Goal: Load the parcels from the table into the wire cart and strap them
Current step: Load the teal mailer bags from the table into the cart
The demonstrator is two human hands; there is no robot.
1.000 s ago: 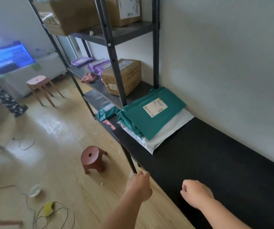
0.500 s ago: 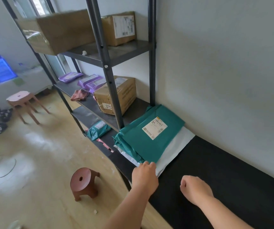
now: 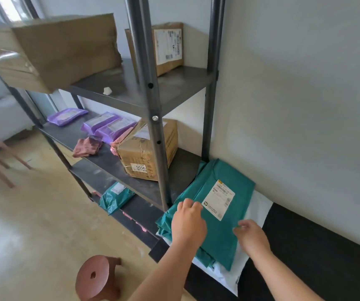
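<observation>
Resting on the top green parcel (image 3: 220,240), the left hand (image 3: 188,223) presses with bent, spread fingers. One right hand (image 3: 251,238) touches its edge (blurred; pinching or not, I cannot tell). One white parcel (image 3: 259,206) lies beneath, on the black table (image 3: 309,246).

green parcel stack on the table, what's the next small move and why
Probably grip the stack's edges and lift. The left hand rests on the top green parcel, the right hand at its edge, neither gripping; a white parcel lies beneath.
</observation>
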